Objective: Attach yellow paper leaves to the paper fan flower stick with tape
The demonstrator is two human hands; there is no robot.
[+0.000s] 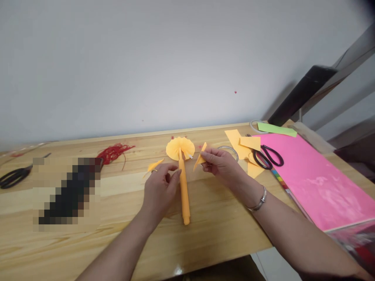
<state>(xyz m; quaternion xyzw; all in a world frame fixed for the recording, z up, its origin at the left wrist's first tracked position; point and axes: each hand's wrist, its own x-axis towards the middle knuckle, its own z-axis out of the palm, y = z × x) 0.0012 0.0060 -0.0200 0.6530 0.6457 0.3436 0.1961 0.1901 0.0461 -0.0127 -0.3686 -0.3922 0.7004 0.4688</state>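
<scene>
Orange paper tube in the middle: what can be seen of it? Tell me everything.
The orange paper tube is long and slim, apparently rolled paper, narrower at its far end and crumpled-looking at the near end. It seems to lie on the wooden table, its near end toward the person. Its far tip overlaps a pleated paper fan with a scalloped edge; whether they are joined cannot be told. The left hand is at its left side, the thumb seemingly touching it.

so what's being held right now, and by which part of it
The right hand pinches a small orange paper piece by its right side. The left hand is at the orange tube; whether it grips cannot be told.
</scene>
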